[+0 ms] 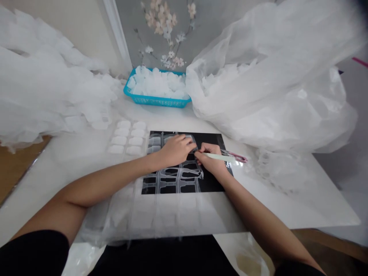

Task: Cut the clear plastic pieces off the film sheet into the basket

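My left hand (177, 148) lies with its fingers spread over a clear molded plastic sheet (168, 180), pressing near its far right corner. In my right hand (213, 158) is a slim pale-green knife-like tool (220, 156), gripped like a pen. Its tip is hidden at the fingertips, close to the edge of the sheet. Beneath the sheet lies a black mat (212, 180), which makes the cut-out openings show dark. The sheet runs down over the table's near edge toward my lap. Just beyond my right hand rests a pair of pink-handled scissors (240, 157).
White molded pieces (135, 140) in two columns lie left of the mat. A blue basket (161, 101) of translucent pieces stands at the back. A large plastic bag (273, 96) fills the right side, stacked white plastic (57, 80) the left. Clear scraps (278, 168) lie on the right.
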`<move>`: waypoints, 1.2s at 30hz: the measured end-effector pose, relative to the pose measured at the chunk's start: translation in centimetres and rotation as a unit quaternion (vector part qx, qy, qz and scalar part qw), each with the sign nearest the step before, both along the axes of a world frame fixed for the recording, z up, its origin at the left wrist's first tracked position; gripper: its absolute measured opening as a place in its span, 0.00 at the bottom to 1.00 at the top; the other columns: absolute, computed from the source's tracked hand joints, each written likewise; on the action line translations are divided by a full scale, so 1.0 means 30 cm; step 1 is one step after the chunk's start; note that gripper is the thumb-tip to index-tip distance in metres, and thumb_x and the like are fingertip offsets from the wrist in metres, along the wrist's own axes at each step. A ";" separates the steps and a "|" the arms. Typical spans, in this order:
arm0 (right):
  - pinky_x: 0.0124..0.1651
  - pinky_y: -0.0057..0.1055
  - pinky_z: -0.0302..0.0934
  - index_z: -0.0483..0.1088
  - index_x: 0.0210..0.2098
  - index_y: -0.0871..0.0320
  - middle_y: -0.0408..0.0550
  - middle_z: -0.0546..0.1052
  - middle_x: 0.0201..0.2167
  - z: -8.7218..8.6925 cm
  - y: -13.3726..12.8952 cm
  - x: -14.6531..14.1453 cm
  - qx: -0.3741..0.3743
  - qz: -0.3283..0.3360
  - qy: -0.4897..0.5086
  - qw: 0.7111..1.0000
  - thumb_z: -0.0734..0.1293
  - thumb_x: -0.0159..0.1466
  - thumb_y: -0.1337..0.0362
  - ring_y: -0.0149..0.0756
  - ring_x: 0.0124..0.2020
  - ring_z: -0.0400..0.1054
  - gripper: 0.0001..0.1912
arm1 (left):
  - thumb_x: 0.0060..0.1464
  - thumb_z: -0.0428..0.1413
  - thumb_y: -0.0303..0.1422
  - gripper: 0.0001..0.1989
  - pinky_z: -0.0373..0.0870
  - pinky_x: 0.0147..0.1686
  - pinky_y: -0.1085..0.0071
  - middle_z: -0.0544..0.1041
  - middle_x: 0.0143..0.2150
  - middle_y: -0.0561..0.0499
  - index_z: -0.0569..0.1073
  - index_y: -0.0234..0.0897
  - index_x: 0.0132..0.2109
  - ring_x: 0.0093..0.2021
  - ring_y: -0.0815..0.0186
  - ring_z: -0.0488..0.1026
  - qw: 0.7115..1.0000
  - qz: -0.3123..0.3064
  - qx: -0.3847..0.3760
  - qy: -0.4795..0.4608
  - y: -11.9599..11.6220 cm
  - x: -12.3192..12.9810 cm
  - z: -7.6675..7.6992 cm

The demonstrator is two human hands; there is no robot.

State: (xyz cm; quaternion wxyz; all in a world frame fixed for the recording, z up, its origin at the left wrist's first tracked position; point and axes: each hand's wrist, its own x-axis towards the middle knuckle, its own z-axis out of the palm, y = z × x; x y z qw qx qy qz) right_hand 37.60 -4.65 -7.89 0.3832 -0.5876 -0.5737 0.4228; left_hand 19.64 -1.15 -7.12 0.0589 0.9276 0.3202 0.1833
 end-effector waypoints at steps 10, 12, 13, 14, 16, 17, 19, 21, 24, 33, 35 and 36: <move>0.17 0.25 0.62 0.57 0.19 0.53 0.38 0.70 0.14 -0.001 0.007 0.009 -0.016 -0.005 0.039 0.999 0.67 0.52 0.66 0.30 0.15 0.66 0.13 | 0.67 0.44 0.42 0.09 0.70 0.30 0.73 0.69 0.33 0.54 0.63 0.44 0.47 0.31 0.69 0.71 0.750 0.159 -0.112 -0.632 0.112 -0.070 0.033; 0.19 0.25 0.64 0.58 0.19 0.54 0.39 0.73 0.17 0.000 0.016 0.016 -0.010 -0.016 0.059 0.998 0.67 0.53 0.65 0.30 0.16 0.67 0.12 | 0.66 0.47 0.41 0.11 0.71 0.32 0.72 0.71 0.39 0.52 0.65 0.44 0.50 0.32 0.70 0.72 0.799 0.143 -0.124 -0.570 0.122 -0.078 0.058; 0.20 0.24 0.65 0.59 0.20 0.54 0.39 0.74 0.18 0.000 0.026 0.019 -0.006 -0.024 0.069 0.997 0.68 0.53 0.64 0.29 0.17 0.68 0.12 | 0.65 0.48 0.39 0.11 0.72 0.34 0.72 0.72 0.42 0.51 0.66 0.43 0.51 0.33 0.70 0.72 0.839 0.135 -0.127 -0.512 0.124 -0.078 0.068; 0.21 0.24 0.66 0.60 0.21 0.54 0.39 0.74 0.18 -0.001 0.039 0.021 -0.004 -0.029 0.078 0.997 0.68 0.53 0.64 0.29 0.17 0.69 0.11 | 0.63 0.50 0.37 0.11 0.72 0.36 0.71 0.72 0.45 0.50 0.68 0.42 0.51 0.33 0.70 0.72 0.879 0.125 -0.125 -0.443 0.126 -0.075 0.076; 0.22 0.25 0.67 0.61 0.21 0.55 0.40 0.75 0.18 -0.006 0.070 0.021 -0.006 -0.031 0.090 0.995 0.69 0.53 0.64 0.30 0.18 0.69 0.11 | 0.59 0.51 0.31 0.11 0.72 0.39 0.69 0.72 0.49 0.48 0.72 0.39 0.49 0.33 0.70 0.72 0.944 0.100 -0.112 -0.293 0.130 -0.059 0.083; 0.22 0.25 0.68 0.62 0.21 0.55 0.40 0.75 0.18 -0.009 0.086 0.019 -0.008 -0.027 0.091 0.995 0.69 0.52 0.64 0.30 0.17 0.69 0.10 | 0.57 0.51 0.29 0.11 0.71 0.39 0.68 0.72 0.49 0.48 0.73 0.39 0.47 0.32 0.70 0.72 0.966 0.085 -0.106 -0.222 0.132 -0.048 0.082; 0.21 0.25 0.68 0.62 0.21 0.55 0.40 0.74 0.17 -0.018 0.111 0.014 -0.013 -0.016 0.090 0.996 0.69 0.51 0.65 0.31 0.17 0.70 0.10 | 0.54 0.51 0.26 0.13 0.71 0.40 0.67 0.73 0.48 0.49 0.74 0.38 0.45 0.33 0.68 0.72 0.987 0.062 -0.095 -0.113 0.139 -0.025 0.075; 0.21 0.26 0.68 0.62 0.21 0.55 0.40 0.75 0.17 -0.025 0.124 0.011 -0.017 -0.011 0.090 0.996 0.68 0.51 0.65 0.31 0.16 0.69 0.09 | 0.52 0.51 0.27 0.13 0.70 0.41 0.66 0.74 0.46 0.48 0.73 0.38 0.45 0.38 0.64 0.73 0.994 0.051 -0.086 -0.049 0.145 -0.008 0.064; 0.20 0.25 0.67 0.62 0.20 0.55 0.40 0.75 0.17 -0.029 0.122 0.011 -0.018 -0.010 0.087 0.996 0.69 0.51 0.65 0.31 0.16 0.69 0.10 | 0.53 0.53 0.32 0.14 0.70 0.43 0.65 0.74 0.45 0.47 0.73 0.38 0.48 0.44 0.60 0.72 0.996 0.049 -0.075 -0.009 0.148 -0.001 0.051; 0.20 0.26 0.65 0.60 0.21 0.54 0.39 0.73 0.17 -0.036 0.115 0.009 -0.015 -0.001 0.068 0.998 0.67 0.52 0.66 0.31 0.16 0.68 0.11 | 0.53 0.56 0.41 0.16 0.69 0.40 0.62 0.74 0.44 0.43 0.76 0.37 0.45 0.43 0.54 0.72 0.995 0.028 -0.011 0.093 0.161 0.009 0.039; 0.19 0.26 0.64 0.59 0.21 0.54 0.38 0.72 0.16 -0.039 0.120 0.007 -0.016 0.004 0.057 0.998 0.67 0.53 0.67 0.31 0.16 0.68 0.11 | 0.52 0.57 0.40 0.14 0.68 0.38 0.63 0.75 0.42 0.44 0.77 0.36 0.41 0.41 0.56 0.73 0.997 0.008 -0.021 0.077 0.173 0.008 0.042; 0.18 0.26 0.63 0.59 0.21 0.54 0.38 0.72 0.15 -0.041 0.123 0.006 -0.017 0.005 0.052 0.998 0.67 0.53 0.67 0.32 0.15 0.68 0.11 | 0.51 0.57 0.39 0.12 0.68 0.38 0.64 0.75 0.41 0.45 0.77 0.36 0.39 0.40 0.57 0.73 0.998 0.003 -0.031 0.048 0.182 0.003 0.047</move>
